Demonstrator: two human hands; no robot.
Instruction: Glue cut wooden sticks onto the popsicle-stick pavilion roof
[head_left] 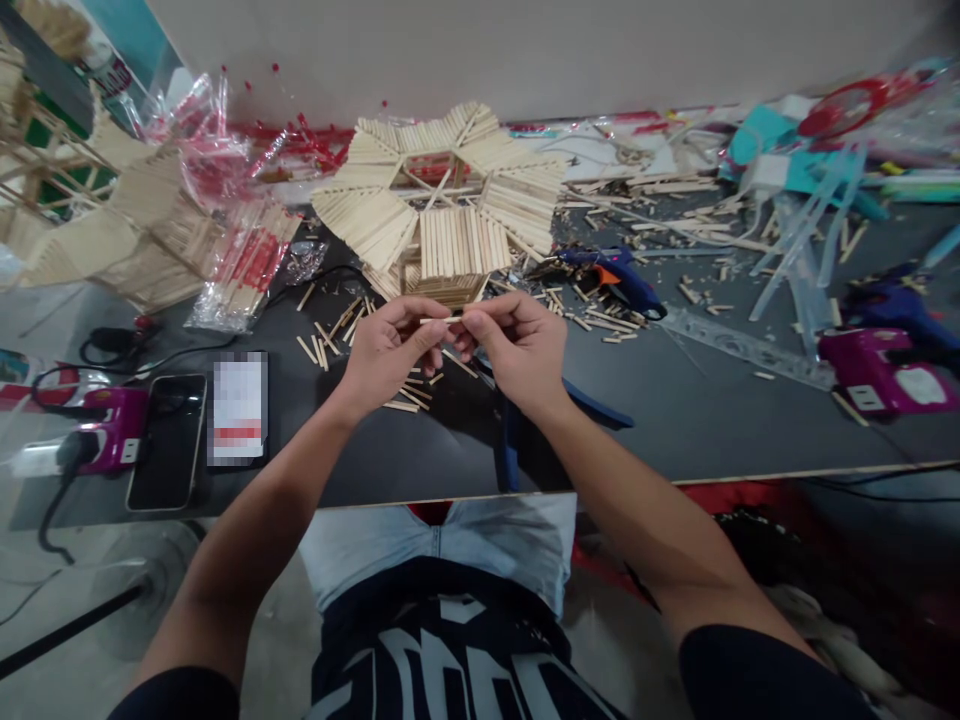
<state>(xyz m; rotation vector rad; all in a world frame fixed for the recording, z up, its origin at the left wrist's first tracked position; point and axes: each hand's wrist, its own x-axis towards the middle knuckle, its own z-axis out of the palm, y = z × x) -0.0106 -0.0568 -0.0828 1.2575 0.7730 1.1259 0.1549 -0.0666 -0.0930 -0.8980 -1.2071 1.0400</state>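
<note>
Across the dark tabletop (675,420) stand two stick models: the pale, many-sided one (450,215) just beyond the hands, and another (112,215) at far left. Between them lies one clear bag of sticks (244,260). One blue glue gun (626,283) with an orange trigger lies to the right. Two magenta power sockets, one (112,430) per side, and two phones, one dark (166,440), one lit (238,410), lie farther out. One pair of blue-handled pliers (596,405) is partly under the right hand (521,345). Its fingertips pinch one end of a single thin stick (442,320); the left hand (390,350) grips the other end, the stick lying crosswise between thumbs and forefingers.
</note>
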